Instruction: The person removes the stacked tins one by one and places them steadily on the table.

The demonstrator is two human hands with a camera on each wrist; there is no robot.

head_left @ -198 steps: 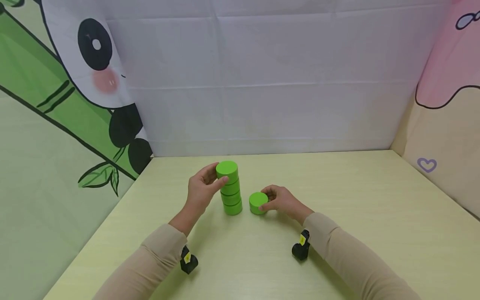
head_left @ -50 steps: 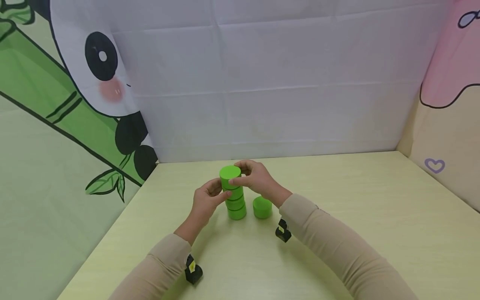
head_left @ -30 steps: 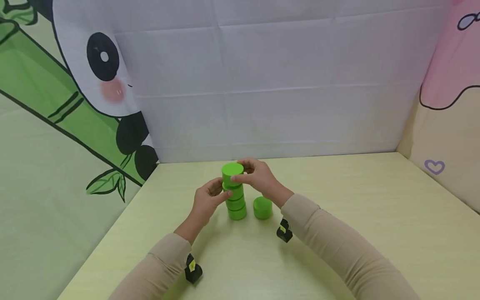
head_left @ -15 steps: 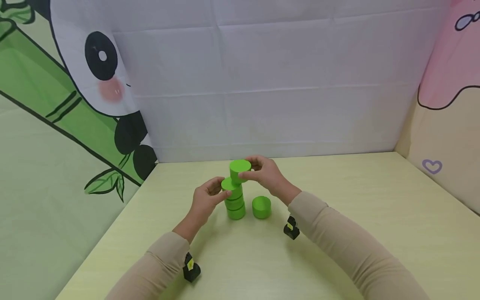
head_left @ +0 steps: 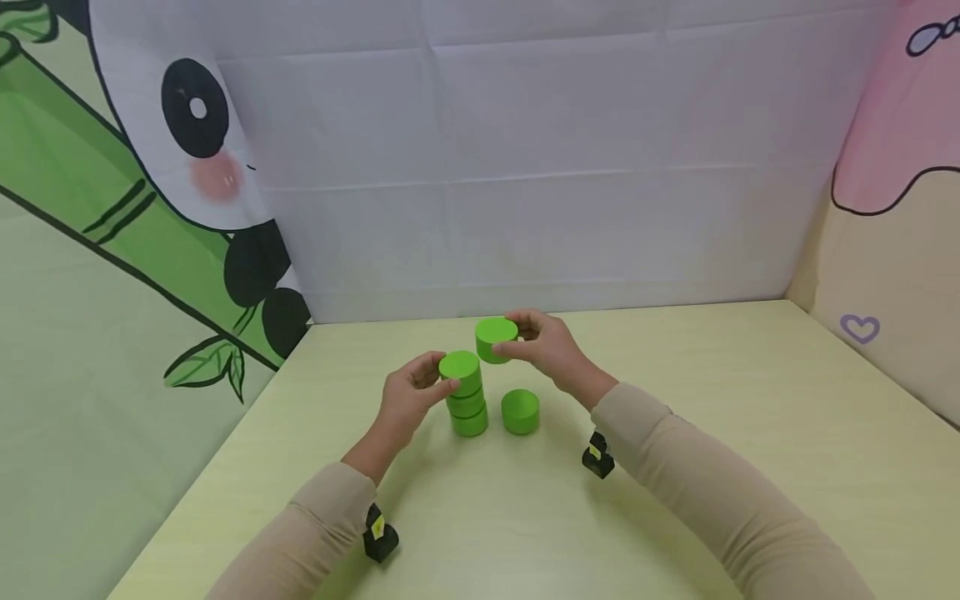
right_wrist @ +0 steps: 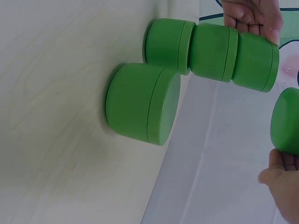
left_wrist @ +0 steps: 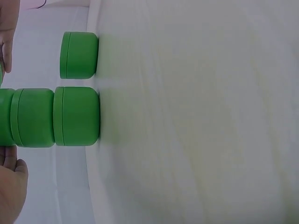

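Three round green lidded jars stand in a stack (head_left: 467,402) on the table. My left hand (head_left: 405,394) holds the top jar of that stack (head_left: 460,371), thumb at the front and fingers behind. Higher and to the right, my right hand (head_left: 551,346) pinches another green jar (head_left: 493,340) in the air, apart from the stack. A single green jar (head_left: 521,412) stands on the table just right of the stack. In the right wrist view the single jar (right_wrist: 140,102) shows a lid seam, and the held jar (right_wrist: 286,119) is cut off by the frame's edge.
The pale wooden table (head_left: 712,400) reaches back to a white cloth wall (head_left: 540,167). Printed panels stand at the left (head_left: 135,208) and right (head_left: 892,267). A small black camera (head_left: 380,535) hangs under the left cuff, another camera (head_left: 598,455) under the right.
Earlier my right hand was at the single jar on the table. It then took the top jar off the four-high stack and moved it rightward. My left hand stays at the stack.
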